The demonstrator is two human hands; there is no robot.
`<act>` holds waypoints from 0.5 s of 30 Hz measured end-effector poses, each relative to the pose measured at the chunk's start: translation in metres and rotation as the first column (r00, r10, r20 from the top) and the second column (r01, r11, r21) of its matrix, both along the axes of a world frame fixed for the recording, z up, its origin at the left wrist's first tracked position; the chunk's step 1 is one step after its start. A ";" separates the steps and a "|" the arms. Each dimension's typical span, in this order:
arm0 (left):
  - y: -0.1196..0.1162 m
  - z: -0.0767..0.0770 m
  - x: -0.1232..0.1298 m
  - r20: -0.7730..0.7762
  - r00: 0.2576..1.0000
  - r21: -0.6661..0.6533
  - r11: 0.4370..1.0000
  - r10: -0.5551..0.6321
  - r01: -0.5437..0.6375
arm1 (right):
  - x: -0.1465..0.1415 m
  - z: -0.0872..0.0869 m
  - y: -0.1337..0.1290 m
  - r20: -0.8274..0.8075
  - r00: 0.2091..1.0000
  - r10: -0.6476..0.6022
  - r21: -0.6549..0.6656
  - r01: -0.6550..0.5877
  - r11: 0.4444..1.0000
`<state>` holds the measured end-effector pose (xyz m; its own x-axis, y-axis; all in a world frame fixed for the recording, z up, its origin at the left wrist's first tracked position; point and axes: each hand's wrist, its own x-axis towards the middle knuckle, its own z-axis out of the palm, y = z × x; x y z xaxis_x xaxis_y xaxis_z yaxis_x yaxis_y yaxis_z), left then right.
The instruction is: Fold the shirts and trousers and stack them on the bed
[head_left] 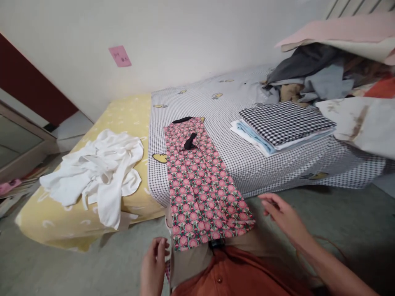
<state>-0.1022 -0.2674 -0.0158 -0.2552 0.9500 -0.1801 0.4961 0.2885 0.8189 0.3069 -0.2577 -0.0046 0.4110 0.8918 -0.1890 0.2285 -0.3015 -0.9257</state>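
Observation:
A pink floral apron (pixel 199 181) with black straps lies lengthwise over the bed's edge, its lower end reaching my lap. One black strap (pixel 189 142) is bunched on its upper part; another dark band shows at its far end. Left of the lower hem, my left hand (pixel 155 263) is loosely curled, with a gap between thumb and fingers and nothing visible in it. A strip of patterned cloth shows beside that hand; whether they touch I cannot tell. My right hand (pixel 282 213) hovers right of the hem, fingers loosely bent and apart, holding nothing.
Crumpled white cloth (pixel 101 172) lies on the yellow bedding (pixel 129 111) at left. Folded clothes (pixel 286 121), black-and-white checked on top, sit on the checked sheet (pixel 182 102). A heap of clothes (pixel 321 74) rises at far right. A pink note (pixel 120 56) is on the wall.

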 end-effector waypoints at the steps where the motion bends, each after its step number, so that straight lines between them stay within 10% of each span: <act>1: 0.005 0.006 0.006 -0.056 0.998 0.081 0.996 0.029 -0.024 | -0.009 0.006 0.007 -0.022 1.000 0.006 0.038 -0.005 0.999; 7: 0.038 0.028 0.063 -0.351 0.912 0.386 0.855 -0.212 0.347 | -0.079 0.016 0.047 0.379 0.852 0.361 0.129 -0.435 0.891; 11: 0.031 0.008 0.084 -0.489 0.802 0.318 0.786 -0.343 0.530 | -0.095 0.006 0.042 0.558 0.626 0.544 -0.209 -0.528 0.823; 15: 0.015 -0.016 0.081 -0.554 0.732 0.248 0.761 -0.396 0.599 | -0.092 0.004 0.023 0.519 0.612 0.597 -0.232 -0.572 0.787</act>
<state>-0.0211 -0.2529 -0.0314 0.3243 0.9166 0.2338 0.8012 -0.3975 0.4474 0.2149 -0.2344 -0.0005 -0.1555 0.9765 -0.1490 0.8180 0.0428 -0.5736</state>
